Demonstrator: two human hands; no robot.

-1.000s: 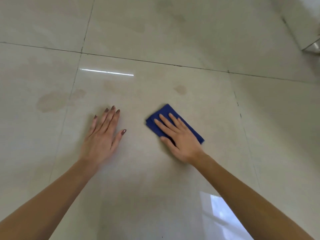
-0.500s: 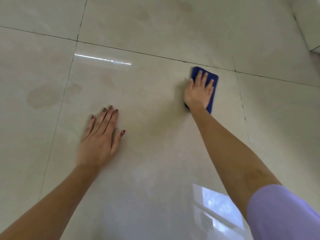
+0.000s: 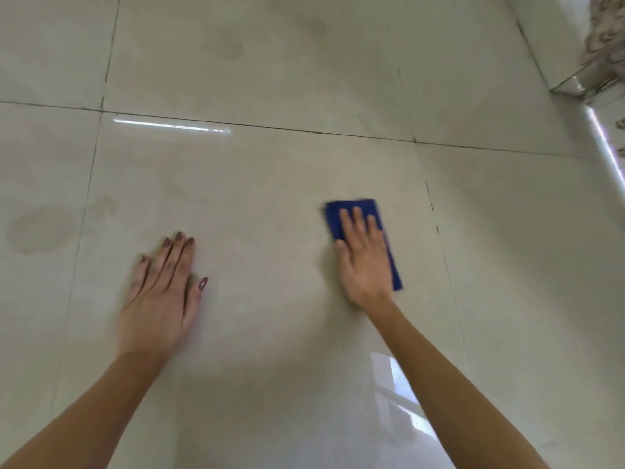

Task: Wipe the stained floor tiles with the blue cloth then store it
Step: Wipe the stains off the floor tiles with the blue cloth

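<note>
- Floor tiles (image 3: pixel 270 79): we record large glossy beige tiles with dark grout lines, filling nearly the whole head view.
- Stain (image 3: pixel 40 228): we note a broad dull patch at the left edge, on the tile left of a grout line, with a smaller blotch (image 3: pixel 103 204) just beside it across that line. Fainter marks (image 3: pixel 230 50) lie on the far tile.
- Blue cloth (image 3: pixel 358 208): we list a folded rectangle lying flat on the centre tile, right of the middle, its long side running away from us. Its far end and a strip along its right edge show; the rest sits under a hand.
- Right hand (image 3: pixel 367 262): we see it spread flat, palm down, pressing on the blue cloth with fingers extended over its far half; it is not curled around the fabric.
- Left hand (image 3: pixel 162 292): we see it flat and released on the bare tile, fingers together, thumb out to the right, holding nothing. It is well apart from the cloth.
- Reflections: a bright streak (image 3: pixel 172 125) near the far grout line, and a window glare (image 3: pixel 399 394) near the right forearm.
- Patterned fabric (image 3: pixel 605 32): we note it in the top right corner, by a wall edge; we cannot tell what it is.
</note>
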